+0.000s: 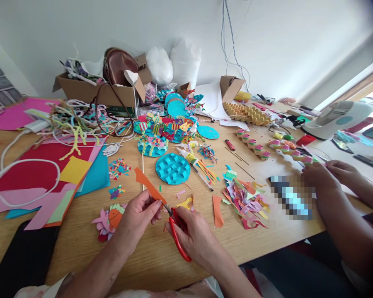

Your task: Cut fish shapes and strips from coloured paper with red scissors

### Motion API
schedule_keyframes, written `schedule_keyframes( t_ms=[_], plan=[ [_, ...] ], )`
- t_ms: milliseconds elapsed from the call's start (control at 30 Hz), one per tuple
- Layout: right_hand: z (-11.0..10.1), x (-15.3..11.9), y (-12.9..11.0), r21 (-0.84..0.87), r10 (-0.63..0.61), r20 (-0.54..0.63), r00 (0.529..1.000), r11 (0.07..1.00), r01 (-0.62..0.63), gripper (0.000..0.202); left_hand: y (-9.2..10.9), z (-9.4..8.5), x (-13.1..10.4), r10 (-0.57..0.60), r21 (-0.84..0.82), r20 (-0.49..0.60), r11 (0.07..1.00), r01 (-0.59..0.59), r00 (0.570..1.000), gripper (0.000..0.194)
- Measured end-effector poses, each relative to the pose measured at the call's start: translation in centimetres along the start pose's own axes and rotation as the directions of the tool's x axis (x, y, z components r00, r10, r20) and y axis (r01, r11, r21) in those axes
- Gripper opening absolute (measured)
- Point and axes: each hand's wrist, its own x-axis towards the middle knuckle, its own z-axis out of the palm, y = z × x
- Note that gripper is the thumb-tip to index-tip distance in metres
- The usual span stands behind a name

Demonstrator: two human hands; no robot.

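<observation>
My left hand (146, 209) pinches a strip of orange paper (151, 187) above the table, its free end pointing up and to the left. In my right hand (192, 227) is a pair of scissors (178, 240) with red handles, fingers wrapped through the loops. The blades reach the lower end of the orange strip next to my left fingertips; whether they cut into it I cannot tell. Beside my left wrist lie pink paper petals (103, 223) and an orange paper piece (115, 218) with a drawn line. A separate orange scrap (217, 211) rests right of the scissors.
A blue textured disc (173, 169) lies ahead of my hands. Paper scraps (247, 200) are heaped at right, near a pixelated phone-like object (290, 198). Coloured sheets (49, 165) cover the left side. Another person's hands (323, 176) work at the right with an egg-carton strip (290, 152).
</observation>
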Motion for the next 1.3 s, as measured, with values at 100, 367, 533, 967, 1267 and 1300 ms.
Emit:
schedule_keyframes(
  t_ms=[100, 367, 533, 967, 1267, 1300],
  plan=[
    [0.0, 0.1, 0.0, -0.007, -0.002, -0.001, 1.0, 1.0, 0.002, 0.02, -0.1, 0.0, 0.0, -0.002, 0.005, 0.007, 1.0, 0.002, 1.0, 0.009],
    [0.2, -0.3, 0.3, 0.003, -0.007, 0.015, 1.0, 1.0, 0.007, 0.022, -0.5, -0.1, 0.0, -0.01, -0.006, 0.023, 1.0, 0.01, 1.0, 0.009],
    [0.4, -0.3, 0.7, -0.009, -0.009, 0.011, 1.0, 1.0, 0.009, 0.025, -0.4, 0.0, 0.0, -0.016, -0.018, 0.032, 1.0, 0.016, 0.999, 0.009],
    [0.8, -0.3, 1.0, -0.007, -0.029, -0.01, 1.0, 1.0, 0.029, 0.024, -0.3, -0.4, -0.1, 0.011, 0.028, 0.022, 1.0, -0.012, 1.0, 0.015],
    [0.7, -0.1, 0.4, 0.046, -0.009, -0.007, 1.0, 0.999, 0.01, 0.019, -0.8, -0.1, -0.4, -0.059, -0.013, 0.064, 0.998, 0.06, 0.996, 0.013],
    [0.7, -0.1, 0.4, 0.046, -0.009, -0.006, 1.0, 0.999, 0.01, 0.019, -0.9, -0.1, -0.3, -0.064, -0.018, 0.069, 0.998, 0.066, 0.996, 0.012]
  ],
)
